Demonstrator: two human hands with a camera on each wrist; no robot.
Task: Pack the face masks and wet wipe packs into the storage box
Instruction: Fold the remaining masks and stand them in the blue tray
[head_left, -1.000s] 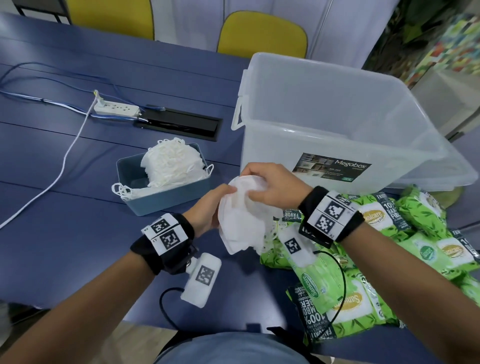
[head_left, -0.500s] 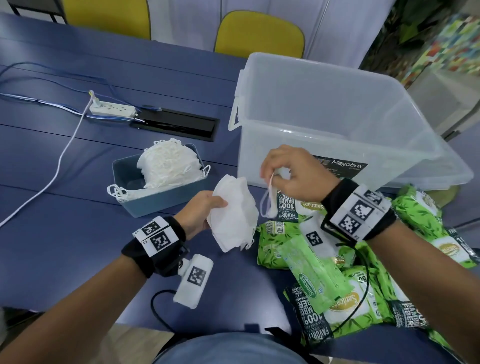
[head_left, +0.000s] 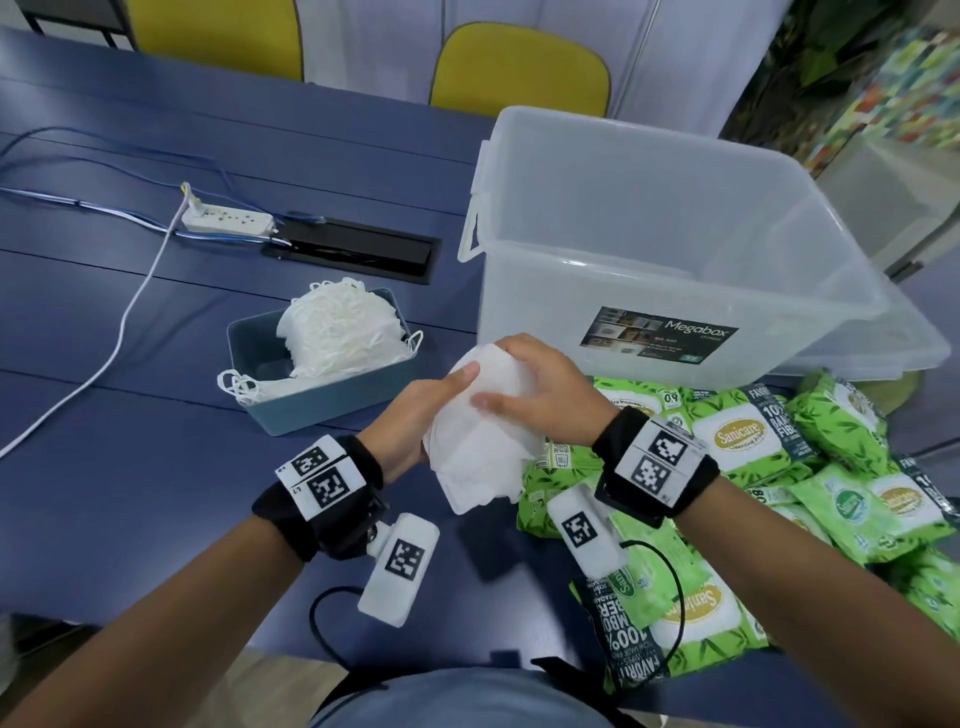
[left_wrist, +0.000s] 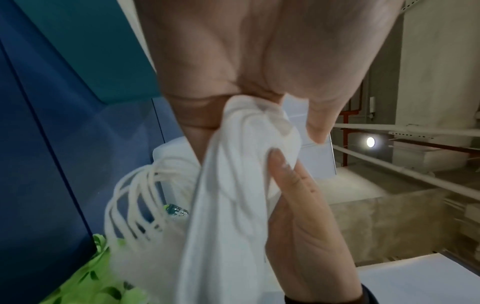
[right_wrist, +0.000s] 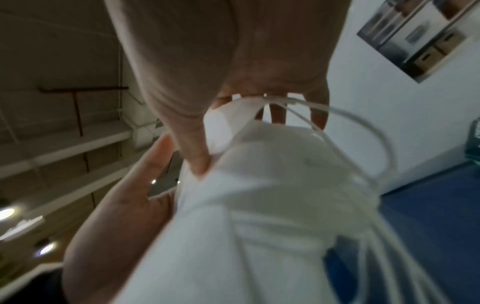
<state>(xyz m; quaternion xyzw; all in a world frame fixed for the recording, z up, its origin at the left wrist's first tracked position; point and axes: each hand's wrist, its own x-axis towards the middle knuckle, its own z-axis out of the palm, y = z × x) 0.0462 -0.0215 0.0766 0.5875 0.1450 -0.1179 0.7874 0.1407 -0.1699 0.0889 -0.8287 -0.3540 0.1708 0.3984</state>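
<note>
The right hand (head_left: 535, 389), apart from the stack half a second ago, is back on the face masks (head_left: 483, 441). Both it and the left hand (head_left: 415, 415) now clasp the bundle above the desk (head_left: 130, 467), just before the storage box (head_left: 675, 249), ready to lift in.

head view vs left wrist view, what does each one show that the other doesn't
Only the head view shows the whole storage box, the blue tray of face masks and the power strip. Only the left wrist view shows the bunch of ear loops hanging from the stack, and ceiling pipes. Both show the left hand and right hand gripping the mask stack, and green wet wipe packs.
</note>
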